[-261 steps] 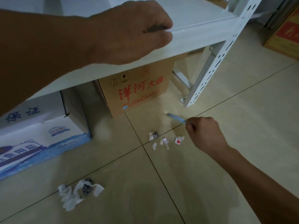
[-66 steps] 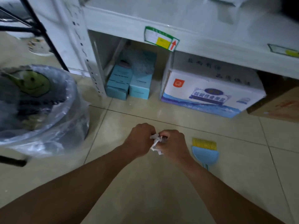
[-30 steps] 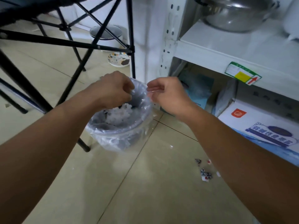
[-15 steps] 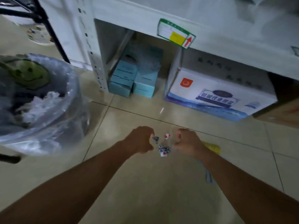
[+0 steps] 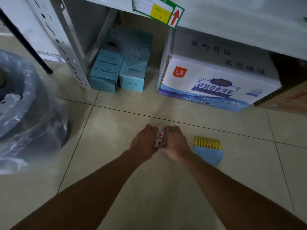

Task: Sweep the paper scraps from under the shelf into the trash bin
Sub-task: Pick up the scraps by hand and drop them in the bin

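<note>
Small white paper scraps (image 5: pixel 159 138) with red heart marks are squeezed between my two hands on the tiled floor, in front of the white shelf (image 5: pixel 232 22). My left hand (image 5: pixel 144 141) and my right hand (image 5: pixel 174 143) press together around them, fingers curled. A blue hand brush (image 5: pixel 208 150) with yellow bristles lies on the floor just right of my right hand, untouched. The trash bin (image 5: pixel 25 117), lined with a clear plastic bag, stands at the left edge and holds white crumpled paper.
Under the shelf stand two light-blue cartons (image 5: pixel 119 70), a white and blue salt box (image 5: pixel 214 80) and a brown box (image 5: pixel 289 98) at the right edge. A perforated shelf post (image 5: pixel 66 45) and a black leg (image 5: pixel 29 47) rise between bin and cartons.
Half a second ago my hands were apart with the scraps lying loose between them; they have now closed together onto the scraps. The view has dropped closer to the floor.
</note>
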A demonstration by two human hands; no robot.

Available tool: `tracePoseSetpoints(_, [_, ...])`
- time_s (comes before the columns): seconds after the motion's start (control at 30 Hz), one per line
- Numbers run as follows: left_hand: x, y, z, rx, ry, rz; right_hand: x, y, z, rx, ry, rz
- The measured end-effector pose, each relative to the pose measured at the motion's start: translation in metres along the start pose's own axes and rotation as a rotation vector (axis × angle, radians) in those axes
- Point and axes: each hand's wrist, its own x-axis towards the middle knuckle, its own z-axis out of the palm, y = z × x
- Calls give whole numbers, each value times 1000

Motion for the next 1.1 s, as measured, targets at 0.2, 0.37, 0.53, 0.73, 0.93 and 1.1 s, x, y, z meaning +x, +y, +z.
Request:
tracePoseSetpoints(0.2, [11, -1, -1, -21, 50, -65, 22, -5, -5, -47, -53, -38])
tracePoseSetpoints(0.37, [18, -4, 1, -50, 28, -65, 27, -5, -4, -55, -82, -45])
tracePoseSetpoints(0.53, [22, -7, -1, -46, -16, -56, 23, -5, 0, -50, -29, -97])
tracePoseSetpoints(0.73, [23, -2, -1, 34, 10, -88, 17, -6, 10, 154, 26, 60])
tracePoseSetpoints(0.93, [16, 4, 7, -34, 132, -214, 13, -7, 18, 255, 107, 166])
tracePoseSetpoints(1.1, [13, 2, 8, -218, 182, -292, 8, -9, 13, 565, 127, 353])
